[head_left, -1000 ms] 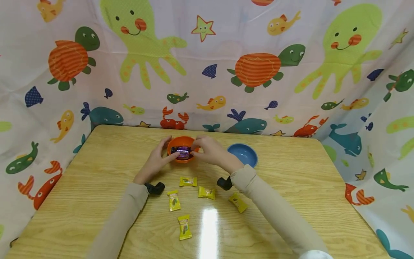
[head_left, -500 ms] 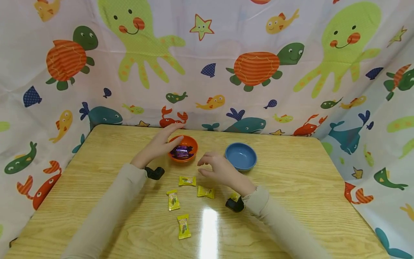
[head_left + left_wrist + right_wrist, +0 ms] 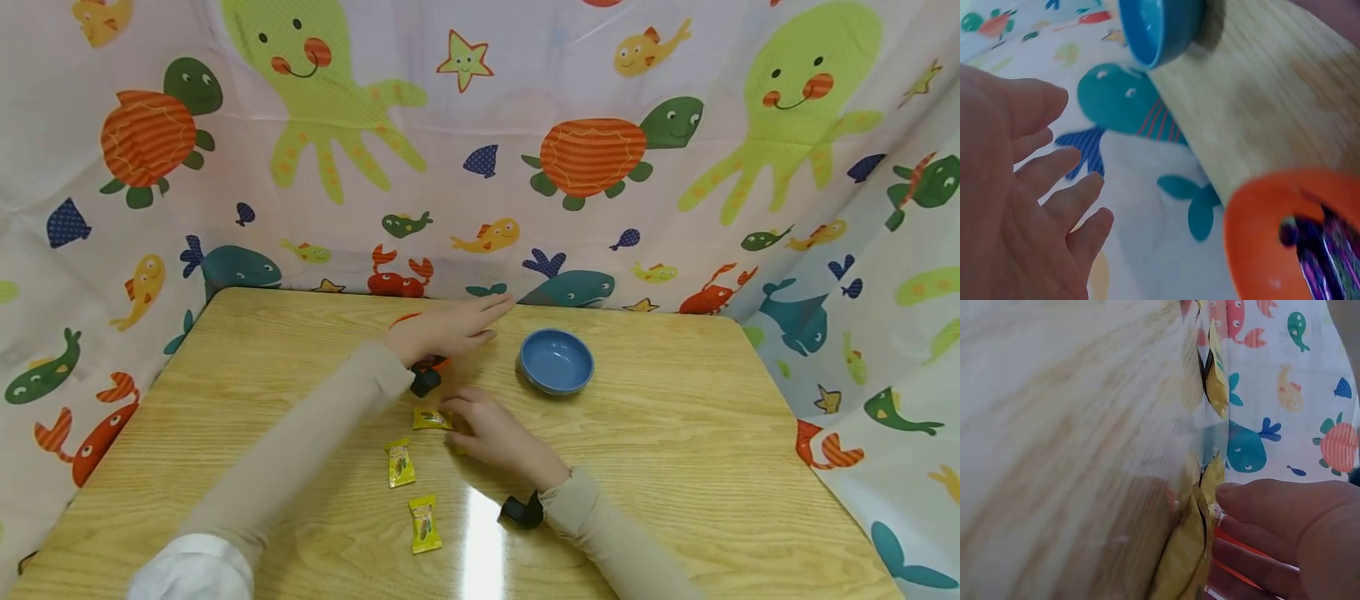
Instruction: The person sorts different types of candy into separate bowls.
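Note:
My left hand (image 3: pixel 453 327) stretches across the orange bowl (image 3: pixel 1250 237), its fingers extended toward the blue bowl (image 3: pixel 557 362) without touching it. Purple-wrapped candies (image 3: pixel 1325 259) lie inside the orange bowl, which the left hand and wrist mostly cover in the head view. Low over the table, my right hand (image 3: pixel 491 429) has its loosely bent fingers beside a yellow-wrapped candy (image 3: pixel 431 418). Another yellow candy (image 3: pixel 459 451) is partly hidden under that hand. In the right wrist view, the thumb is close to a yellow wrapper (image 3: pixel 1212 478); no grip on it shows.
Two more yellow candies, an upper one (image 3: pixel 400 462) and a lower one (image 3: pixel 425 524), lie nearer the table's front. The wooden table (image 3: pixel 712 433) meets a sea-animal printed curtain (image 3: pixel 480 192) at its back. Black wrist cameras (image 3: pixel 521 511) sit on both wrists.
Both hands have left the orange bowl. The left hand has lifted and swung right over it; the right hand has come down toward the yellow candies.

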{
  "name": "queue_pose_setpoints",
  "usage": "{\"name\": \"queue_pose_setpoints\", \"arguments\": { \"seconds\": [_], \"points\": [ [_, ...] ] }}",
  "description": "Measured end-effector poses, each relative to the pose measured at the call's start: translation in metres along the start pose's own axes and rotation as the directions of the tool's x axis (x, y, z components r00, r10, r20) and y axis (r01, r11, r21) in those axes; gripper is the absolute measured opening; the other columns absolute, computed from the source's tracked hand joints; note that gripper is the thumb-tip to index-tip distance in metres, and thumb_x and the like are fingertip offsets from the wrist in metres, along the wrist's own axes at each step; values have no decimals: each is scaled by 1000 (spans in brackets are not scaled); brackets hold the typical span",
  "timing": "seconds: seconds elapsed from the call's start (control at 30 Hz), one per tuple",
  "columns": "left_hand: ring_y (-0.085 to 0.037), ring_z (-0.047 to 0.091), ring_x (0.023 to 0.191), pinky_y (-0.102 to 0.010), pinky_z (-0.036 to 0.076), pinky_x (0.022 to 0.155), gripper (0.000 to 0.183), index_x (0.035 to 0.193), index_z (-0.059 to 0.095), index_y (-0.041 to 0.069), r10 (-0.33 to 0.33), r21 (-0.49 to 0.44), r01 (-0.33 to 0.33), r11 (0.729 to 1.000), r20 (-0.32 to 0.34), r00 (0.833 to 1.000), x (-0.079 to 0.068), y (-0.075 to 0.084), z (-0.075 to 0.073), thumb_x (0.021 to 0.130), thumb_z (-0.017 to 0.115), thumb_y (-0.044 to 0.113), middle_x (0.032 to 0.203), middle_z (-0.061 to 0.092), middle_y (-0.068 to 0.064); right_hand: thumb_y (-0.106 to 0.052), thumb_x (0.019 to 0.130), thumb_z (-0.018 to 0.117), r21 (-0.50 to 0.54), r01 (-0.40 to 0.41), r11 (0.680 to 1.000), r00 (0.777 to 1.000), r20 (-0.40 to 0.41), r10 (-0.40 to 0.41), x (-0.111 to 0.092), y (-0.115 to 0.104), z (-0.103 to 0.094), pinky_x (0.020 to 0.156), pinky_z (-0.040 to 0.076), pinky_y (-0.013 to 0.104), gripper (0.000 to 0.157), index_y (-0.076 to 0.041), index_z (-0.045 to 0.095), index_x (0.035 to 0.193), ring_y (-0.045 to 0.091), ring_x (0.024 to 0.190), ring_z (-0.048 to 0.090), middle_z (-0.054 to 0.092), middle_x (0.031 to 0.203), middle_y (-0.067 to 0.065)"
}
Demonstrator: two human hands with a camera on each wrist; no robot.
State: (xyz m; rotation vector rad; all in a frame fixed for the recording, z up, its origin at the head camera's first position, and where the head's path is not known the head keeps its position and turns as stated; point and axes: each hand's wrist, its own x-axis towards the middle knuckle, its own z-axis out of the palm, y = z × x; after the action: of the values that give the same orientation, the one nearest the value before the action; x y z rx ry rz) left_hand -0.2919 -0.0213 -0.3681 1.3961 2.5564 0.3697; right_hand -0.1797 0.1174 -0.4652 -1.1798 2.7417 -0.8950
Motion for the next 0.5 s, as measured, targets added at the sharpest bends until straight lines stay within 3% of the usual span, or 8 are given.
{"name": "queue_pose_setpoints", "arguments": {
  "seconds": [0.17,0.37,0.5],
  "points": [
    [-25,13,151,-37,14,121,64,160,13,9,-4,-4,5,1000,78,997,22,7,10,107,44,27,166,11,-9,-13,90,74,-35,-2,999,1000,-30,1,6,1,6,101,46,38,33,-3,67,121,25,116,55,64,121,9],
    [-22,12,151,-36,12,122,70,160,13,9,1,-22,1,1000,98,995,38,10,23,105,49,34,166,12,-8,-10,85,76,-104,24,994,996,-88,-34,12,1,11,89,49,35,25,-9,70,109,20,98,57,65,103,4],
    [-21,13,151,-35,13,122,74,160,14,9,-17,-11,19,1000,120,993,45,11,29,104,51,40,166,12,-9,-9,85,75,-119,2,993,995,-97,-14,12,-2,13,83,50,32,20,-10,70,104,16,93,57,65,99,2]
  ]
}}
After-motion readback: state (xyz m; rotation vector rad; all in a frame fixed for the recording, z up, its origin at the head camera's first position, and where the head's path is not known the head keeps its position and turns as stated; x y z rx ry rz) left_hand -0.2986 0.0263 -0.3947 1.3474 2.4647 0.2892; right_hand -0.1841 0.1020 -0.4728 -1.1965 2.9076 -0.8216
